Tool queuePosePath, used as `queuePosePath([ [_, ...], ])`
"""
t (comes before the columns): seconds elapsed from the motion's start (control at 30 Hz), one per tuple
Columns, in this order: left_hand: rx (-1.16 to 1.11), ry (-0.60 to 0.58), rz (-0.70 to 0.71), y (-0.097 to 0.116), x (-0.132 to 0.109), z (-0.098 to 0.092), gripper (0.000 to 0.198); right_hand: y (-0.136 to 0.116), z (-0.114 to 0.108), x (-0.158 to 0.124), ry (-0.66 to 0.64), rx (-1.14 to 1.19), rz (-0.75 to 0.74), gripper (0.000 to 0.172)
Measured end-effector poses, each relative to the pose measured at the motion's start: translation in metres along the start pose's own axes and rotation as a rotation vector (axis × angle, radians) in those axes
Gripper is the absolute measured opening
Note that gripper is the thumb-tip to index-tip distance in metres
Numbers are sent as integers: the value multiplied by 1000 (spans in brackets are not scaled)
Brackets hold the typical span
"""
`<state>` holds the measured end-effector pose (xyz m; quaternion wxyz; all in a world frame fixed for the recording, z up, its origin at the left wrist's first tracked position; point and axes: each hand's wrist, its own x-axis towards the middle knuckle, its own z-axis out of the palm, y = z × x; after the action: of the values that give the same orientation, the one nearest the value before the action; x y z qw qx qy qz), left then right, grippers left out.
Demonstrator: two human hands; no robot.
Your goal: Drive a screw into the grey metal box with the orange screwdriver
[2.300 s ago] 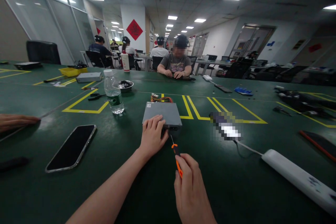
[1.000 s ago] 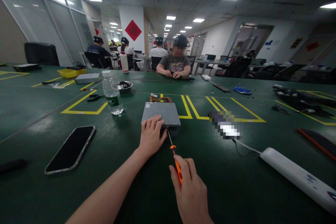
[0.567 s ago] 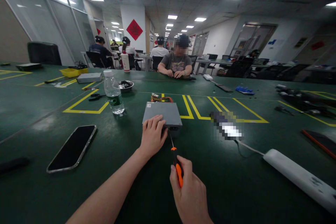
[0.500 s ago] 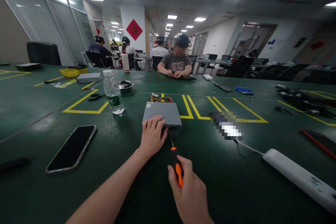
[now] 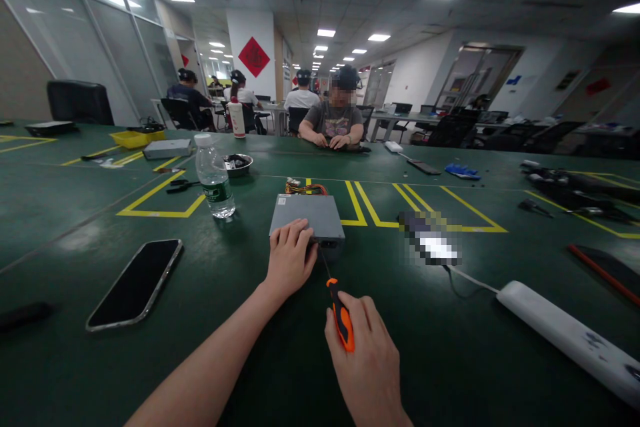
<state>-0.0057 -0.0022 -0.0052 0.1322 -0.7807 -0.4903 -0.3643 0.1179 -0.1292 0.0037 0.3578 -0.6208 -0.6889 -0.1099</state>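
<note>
A grey metal computer power supply [image 5: 315,213] lies on the green table in front of me, its bundle of coloured wires [image 5: 305,188] coming out at the far side. My left hand [image 5: 293,253] grips its near left edge, fingers on the top face and thumb down by the front. In my right hand [image 5: 363,340] is a screwdriver [image 5: 341,317] with an orange and black handle, closed in thumb and fingers. Its thin shaft slants up to the unit's near face, beside my left thumb. The exact spot of the tip is too small to make out.
A water bottle [image 5: 215,180] and a metal bowl [image 5: 237,165] stand left of the unit. Nearer lies a phone [image 5: 136,285]. On the right are a lit, blurred device [image 5: 433,240] and a white power strip [image 5: 565,337]. A person [image 5: 335,117] sits across the table.
My right hand and the screwdriver handle have shifted slightly right, and the handle has turned a little. My left hand and the power supply stay in place.
</note>
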Motion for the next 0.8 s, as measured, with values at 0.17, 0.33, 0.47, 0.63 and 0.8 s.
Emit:
queuePosePath([
  [0.17,3,-2,0,0,0,0,21,6,2,-5,-36,30,-47,38],
  [0.33,2,2,2,0,0,0,21,3,2,-9,-59,18,-54,49],
  [0.47,6,16,6,1,1,0,21,-2,1,-9,-40,25,-71,44],
  [0.63,-1,6,2,0,1,-1,21,-1,3,-10,-100,33,-59,39],
  [0.8,-11,2,-5,0,0,0,21,1,8,-12,-211,81,-36,34],
])
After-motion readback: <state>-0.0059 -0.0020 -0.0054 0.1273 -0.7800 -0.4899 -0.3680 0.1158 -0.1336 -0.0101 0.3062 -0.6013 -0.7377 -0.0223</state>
